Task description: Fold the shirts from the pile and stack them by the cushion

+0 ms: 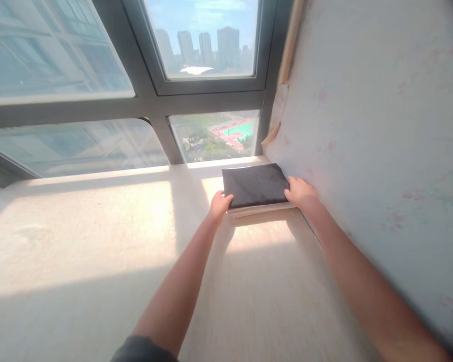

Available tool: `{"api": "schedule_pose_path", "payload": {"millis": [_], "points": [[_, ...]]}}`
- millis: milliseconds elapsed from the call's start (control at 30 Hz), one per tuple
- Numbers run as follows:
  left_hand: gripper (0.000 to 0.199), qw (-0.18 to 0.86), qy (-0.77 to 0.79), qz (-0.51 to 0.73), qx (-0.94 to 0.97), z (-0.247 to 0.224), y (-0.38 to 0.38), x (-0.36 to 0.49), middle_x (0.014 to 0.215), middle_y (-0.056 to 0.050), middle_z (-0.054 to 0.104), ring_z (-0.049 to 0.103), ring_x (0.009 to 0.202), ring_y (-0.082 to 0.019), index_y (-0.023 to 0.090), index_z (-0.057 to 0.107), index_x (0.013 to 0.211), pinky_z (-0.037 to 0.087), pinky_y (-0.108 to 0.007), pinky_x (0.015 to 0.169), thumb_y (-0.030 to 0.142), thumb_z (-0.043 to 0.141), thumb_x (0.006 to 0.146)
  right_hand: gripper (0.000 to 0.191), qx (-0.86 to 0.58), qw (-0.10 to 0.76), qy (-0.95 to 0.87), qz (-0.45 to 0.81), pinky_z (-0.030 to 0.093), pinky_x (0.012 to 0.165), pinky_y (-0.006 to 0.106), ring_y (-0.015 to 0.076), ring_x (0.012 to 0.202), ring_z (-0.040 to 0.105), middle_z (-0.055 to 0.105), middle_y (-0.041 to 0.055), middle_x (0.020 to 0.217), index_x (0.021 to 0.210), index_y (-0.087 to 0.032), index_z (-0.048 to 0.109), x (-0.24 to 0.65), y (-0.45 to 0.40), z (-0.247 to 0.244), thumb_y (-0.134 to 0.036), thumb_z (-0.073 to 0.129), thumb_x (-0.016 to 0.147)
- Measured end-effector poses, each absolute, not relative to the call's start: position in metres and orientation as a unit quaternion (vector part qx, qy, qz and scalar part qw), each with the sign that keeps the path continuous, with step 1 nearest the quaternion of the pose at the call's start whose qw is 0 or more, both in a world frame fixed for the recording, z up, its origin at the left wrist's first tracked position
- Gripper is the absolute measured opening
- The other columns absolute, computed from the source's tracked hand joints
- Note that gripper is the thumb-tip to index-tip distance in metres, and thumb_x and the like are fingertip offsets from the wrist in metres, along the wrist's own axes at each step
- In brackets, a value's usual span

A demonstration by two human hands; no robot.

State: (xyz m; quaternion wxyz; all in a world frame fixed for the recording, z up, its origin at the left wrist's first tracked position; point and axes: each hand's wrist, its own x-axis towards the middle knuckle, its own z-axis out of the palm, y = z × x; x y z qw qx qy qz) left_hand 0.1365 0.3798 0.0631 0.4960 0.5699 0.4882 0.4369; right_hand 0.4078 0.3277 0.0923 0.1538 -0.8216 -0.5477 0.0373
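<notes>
A flat rectangular stack with a black, slightly creased top (255,186) is at the far right corner of the pale sill. Below the black layer, pale layers (262,207) show along its front edge; I cannot make out whether they are books or a box. My left hand (221,203) grips the stack's left side, the thumb resting on the black top. At the opposite side my right hand (301,191) holds the right edge, its thumb near the front corner and its fingers against the side. The fingers' undersides are hidden.
A wide pale wood-grain sill (98,241) spreads beneath my arms, streaked with sunlight. Grey-framed windows (147,105) rise behind it. On the right stands a wall with floral paper (362,125), its covering peeling beside the window frame (277,118).
</notes>
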Motion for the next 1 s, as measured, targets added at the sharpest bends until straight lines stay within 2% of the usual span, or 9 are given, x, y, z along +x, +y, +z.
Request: {"api": "schedule_pose_path", "payload": {"millis": [67,167,233,333,433,500,600,833,1000], "points": [[0.033,0.484,0.527,0.424,0.555,0.04,0.37,0.127,0.099,-0.005,0.065,0.063,0.076,-0.013,0.015,0.06,0.116,0.055,-0.03,0.066,0.041,0.058,0.096,0.039,-0.811,0.207,-0.547,-0.025,0.044,0.098,0.05,0.0349,0.118,0.057,0.061,0.0228,0.125,0.125,-0.011,0.062,0.391,0.308,0.065,-0.015,0.053,0.087],[0.026,0.446,0.558,0.415,0.563,0.018,0.34,0.107,0.085,-0.003,0.065,0.06,0.065,-0.013,0.016,0.06,0.112,0.048,-0.027,0.058,0.034,0.049,0.097,0.05,-0.743,0.367,-0.547,-0.118,0.038,0.107,0.053,0.033,0.131,0.046,0.052,0.0197,0.142,0.14,-0.014,0.048,0.35,0.274,0.026,-0.016,0.046,0.091],[0.022,0.416,0.554,0.401,0.599,0.011,0.31,0.093,0.077,-0.002,0.063,0.06,0.066,-0.015,0.018,0.064,0.103,0.046,-0.028,0.06,0.03,0.048,0.093,0.05,-0.705,0.441,-0.551,-0.074,0.041,0.106,0.049,0.0289,0.129,0.049,0.054,0.018,0.138,0.141,-0.015,0.046,0.315,0.25,0.002,-0.017,0.043,0.091],[0.013,0.377,0.527,0.366,0.668,0.008,0.26,0.078,0.079,-0.002,0.066,0.06,0.075,-0.017,0.02,0.068,0.088,0.046,-0.03,0.071,0.027,0.056,0.087,0.043,-0.648,0.471,-0.59,0.101,0.05,0.095,0.04,0.0226,0.111,0.062,0.065,0.0129,0.119,0.133,-0.018,0.052,0.261,0.219,-0.02,-0.016,0.042,0.091],[0.018,0.35,0.52,0.345,0.699,0.008,0.221,0.071,0.091,-0.005,0.07,0.061,0.084,-0.019,0.021,0.069,0.091,0.046,-0.032,0.078,0.026,0.052,0.09,0.032,-0.585,0.429,-0.661,0.191,0.051,0.086,0.034,0.0197,0.094,0.064,0.069,0.0086,0.103,0.118,-0.019,0.06,0.222,0.201,-0.021,-0.015,0.041,0.092],[0.024,0.342,0.519,0.34,0.705,0.009,0.204,0.066,0.096,-0.007,0.07,0.062,0.088,-0.02,0.021,0.068,0.098,0.047,-0.033,0.08,0.027,0.046,0.094,0.026,-0.553,0.371,-0.721,0.19,0.048,0.082,0.034,0.02,0.088,0.061,0.068,0.0071,0.095,0.106,-0.019,0.064,0.208,0.196,-0.014,-0.014,0.044,0.092],[0.025,0.35,0.501,0.331,0.719,0.012,0.194,0.049,0.098,-0.007,0.072,0.065,0.09,-0.019,0.022,0.069,0.102,0.049,-0.031,0.083,0.031,0.047,0.095,0.02,-0.533,0.307,-0.772,0.157,0.043,0.078,0.032,0.0203,0.085,0.057,0.065,0.0062,0.088,0.095,-0.019,0.065,0.202,0.195,-0.007,-0.014,0.047,0.092],[0.027,0.311,0.569,0.357,0.672,0.011,0.205,-0.024,0.089,-0.009,0.073,0.068,0.084,-0.02,0.018,0.069,0.095,0.052,-0.033,0.079,0.037,0.049,0.092,0.022,-0.529,0.295,-0.787,0.12,0.039,0.076,0.03,0.0184,0.081,0.054,0.061,0.005,0.083,0.09,-0.018,0.065,0.204,0.195,-0.014,-0.018,0.045,0.097],[0.028,0.277,0.604,0.371,0.649,0.001,0.205,-0.034,0.087,-0.009,0.073,0.068,0.082,-0.02,0.019,0.069,0.096,0.052,-0.034,0.077,0.037,0.047,0.091,0.021,-0.532,0.278,-0.796,0.073,0.038,0.074,0.03,0.019,0.08,0.053,0.061,0.0061,0.083,0.091,-0.018,0.066,0.201,0.195,-0.015,-0.017,0.045,0.096]]}}
